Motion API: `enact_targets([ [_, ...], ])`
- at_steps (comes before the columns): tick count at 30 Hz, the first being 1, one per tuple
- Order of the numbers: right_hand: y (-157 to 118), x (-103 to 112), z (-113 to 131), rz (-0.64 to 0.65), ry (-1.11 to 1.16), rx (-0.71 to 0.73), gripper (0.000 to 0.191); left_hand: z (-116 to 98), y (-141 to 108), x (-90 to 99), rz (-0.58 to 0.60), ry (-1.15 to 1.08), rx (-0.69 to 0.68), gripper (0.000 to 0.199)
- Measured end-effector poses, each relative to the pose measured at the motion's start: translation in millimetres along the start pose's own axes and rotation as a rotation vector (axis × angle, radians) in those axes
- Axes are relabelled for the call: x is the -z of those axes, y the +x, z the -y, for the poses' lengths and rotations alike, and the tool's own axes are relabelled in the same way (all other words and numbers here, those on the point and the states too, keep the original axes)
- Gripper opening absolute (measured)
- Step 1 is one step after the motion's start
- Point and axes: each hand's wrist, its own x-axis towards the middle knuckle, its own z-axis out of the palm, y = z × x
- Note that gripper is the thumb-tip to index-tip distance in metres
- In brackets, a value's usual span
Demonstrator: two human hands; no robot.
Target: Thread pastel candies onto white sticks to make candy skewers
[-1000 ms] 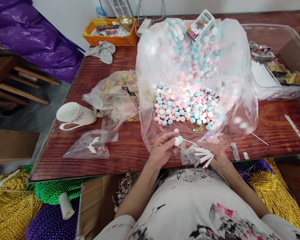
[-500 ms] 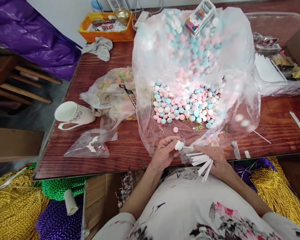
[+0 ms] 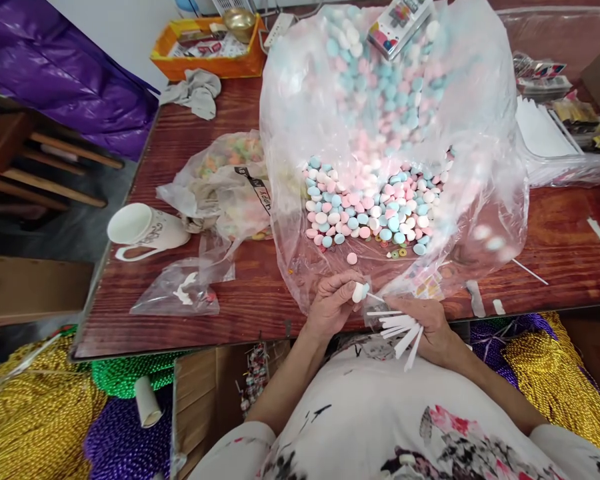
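Observation:
My left hand [image 3: 334,301] pinches a white and a pale blue candy [image 3: 360,291] between thumb and fingers, just over the table's front edge. A thin white stick runs from these candies to my right hand [image 3: 423,317]. That hand is closed around several white sticks [image 3: 400,328], which fan out toward my body. Ahead of both hands lies a large clear plastic bag [image 3: 290,267], its mouth spread toward me. Pink, white and pale blue candies [image 3: 365,217] fill it, and one pink candy [image 3: 351,258] rests apart from the pile.
To the left are a white mug [image 3: 153,230], a small plastic bag [image 3: 173,293] and a knotted bag of coloured pieces [image 3: 225,183]. An orange box [image 3: 210,60] stands at the back. A clear tub [image 3: 570,167] occupies the right side. Bead strands [image 3: 35,413] hang below the edge.
My right fingers have shifted slightly, and the stick at the candies now slants more. The view has moved a little. My left hand still holds the candies.

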Motion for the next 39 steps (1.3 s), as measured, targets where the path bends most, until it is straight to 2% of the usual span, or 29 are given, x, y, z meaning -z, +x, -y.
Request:
enact_targets([
  [3, 2.2, 2.1, 2.0, 0.020, 0.014, 0.074, 0.050, -0.8, -1.2, 3.7, 0.042, 0.002, -0.003, 0.026],
  [8, 10.4, 16.0, 11.9, 0.033, -0.260, 0.136, 0.048, -2.2, -1.4, 10.7, 0.078, 0.053, 0.051, 0.023],
  [10, 13.0, 16.8, 14.1, 0.033, -0.278, 0.157, 0.048, -0.2, -1.1, 10.9, 0.052, 0.034, 0.077, 0.024],
  [14, 12.6, 4.6, 10.2, -0.013, -0.090, 0.151, 0.049, 6.0, -0.3, 7.1, -0.051, -0.082, 0.067, 0.024],
  [18, 8.1, -14.6, -0.4, -0.058, 0.106, 0.077, 0.049, 11.2, 3.5, 1.8, -0.056, -0.171, 0.066, 0.023],
  [20, 7.1, -22.0, -4.7, -0.096, 0.163, 0.050, 0.048, 13.3, 7.3, -0.2, -0.070, -0.208, 0.065, 0.024],
  [22, 7.3, -26.1, -6.9, -0.144, 0.177, 0.016, 0.044, 14.1, 11.5, -0.8, -0.133, -0.210, 0.013, 0.024],
  [24, 8.3, -26.6, -7.1, -0.163, 0.155, -0.029, 0.040, 12.5, 14.4, 0.7, -0.222, -0.107, -0.127, 0.020],
  [26, 9.8, -24.3, -5.5, -0.148, 0.139, -0.055, 0.036, 8.0, 14.2, 4.0, -0.268, 0.140, -0.326, 0.012],
  [28, 12.2, -20.4, -2.9, -0.126, 0.151, -0.052, 0.035, 1.9, 10.1, 7.9, -0.251, 0.458, -0.508, 0.006],
  [31, 17.1, -14.3, 2.2, -0.076, 0.154, -0.061, 0.038, -4.8, 0.6, 12.2, -0.162, 0.852, -0.669, 0.017],
  [33, 20.2, -11.5, 5.5, -0.051, 0.161, -0.090, 0.040, -4.9, -3.4, 13.4, -0.107, 1.002, -0.741, 0.025],
  [35, 22.2, -10.4, 7.5, -0.039, 0.178, -0.115, 0.039, -1.3, -3.3, 13.0, -0.085, 1.059, -0.768, 0.031],
  [39, 21.2, -12.3, 6.7, -0.074, 0.164, -0.087, 0.035, 11.7, 3.8, 7.6, -0.106, 0.948, -0.674, 0.032],
])
